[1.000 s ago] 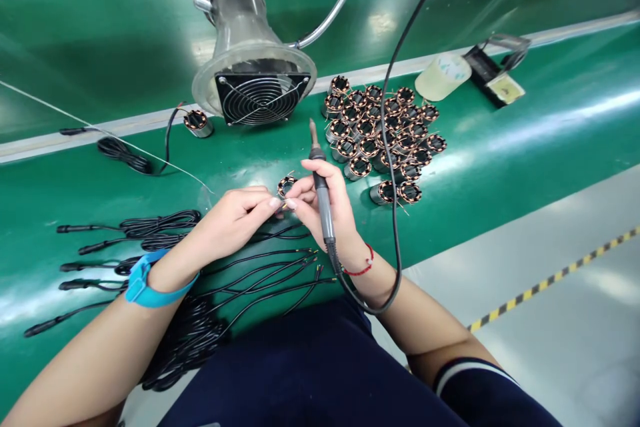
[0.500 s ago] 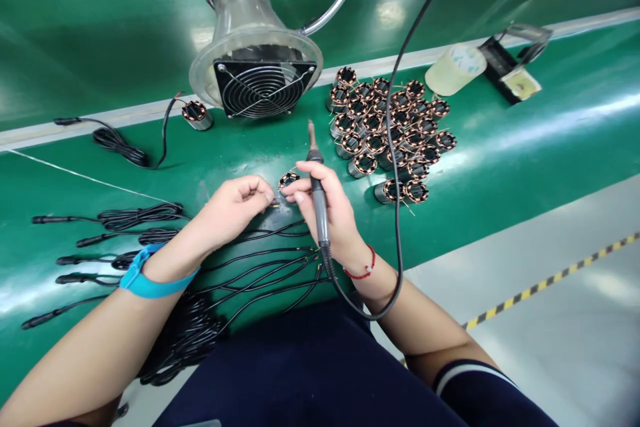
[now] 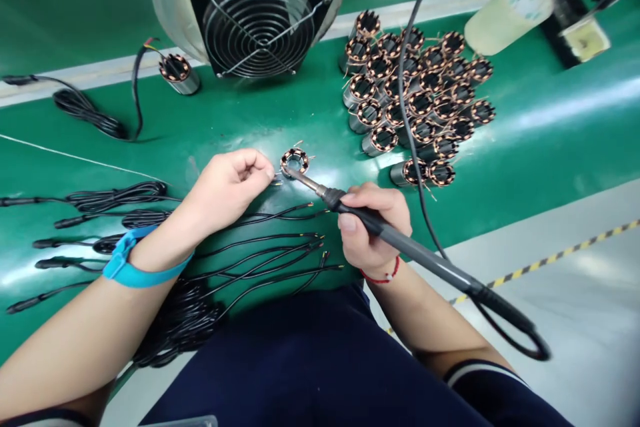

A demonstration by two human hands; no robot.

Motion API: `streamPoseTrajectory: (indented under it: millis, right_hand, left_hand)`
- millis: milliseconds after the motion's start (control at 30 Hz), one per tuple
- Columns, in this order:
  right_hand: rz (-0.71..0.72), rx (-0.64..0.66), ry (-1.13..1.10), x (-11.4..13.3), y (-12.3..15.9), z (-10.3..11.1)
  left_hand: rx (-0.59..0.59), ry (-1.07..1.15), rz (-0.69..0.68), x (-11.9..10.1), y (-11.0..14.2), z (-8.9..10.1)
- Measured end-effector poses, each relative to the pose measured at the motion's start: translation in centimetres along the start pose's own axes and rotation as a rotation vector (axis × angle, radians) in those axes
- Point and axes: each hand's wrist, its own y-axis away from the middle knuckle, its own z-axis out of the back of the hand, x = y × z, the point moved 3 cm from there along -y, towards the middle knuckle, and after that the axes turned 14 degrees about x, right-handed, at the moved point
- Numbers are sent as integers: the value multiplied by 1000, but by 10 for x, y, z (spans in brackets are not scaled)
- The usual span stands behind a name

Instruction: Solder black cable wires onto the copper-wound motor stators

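- Two hands sit close together over the green tabletop (image 3: 560, 140).
- The left hand (image 3: 227, 190) is curled shut, its fingertips (image 3: 267, 173) just beside the stator; whatever they pinch is too small to tell.
- The right hand (image 3: 373, 223) grips a soldering iron (image 3: 415, 253), whose tip touches the rim.
- The copper-wound stator (image 3: 295, 152) lies on the tabletop, in front of the fan.
- Black cables (image 3: 265, 238) fan out beneath the hands, their bared ends pointing right.
- A cluster of stators (image 3: 415, 103) stands to the right, beside a fume extractor fan (image 3: 259, 20).
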Motion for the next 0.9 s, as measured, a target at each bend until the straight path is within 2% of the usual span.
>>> streamPoseTrajectory:
  millis: [267,567,900]
  right_hand:
    - [4,30,-29,-2,0,-2]
    - [-15,0,-62,-3,0,-3]
    - [24,-16,-58,-5,0,-3]
  left_hand:
    - [-31,-14,-10,-3,-1,1]
    - [-45,-1,-23,-4,0,1]
    - [-67,-26,-76,0,-3,1]
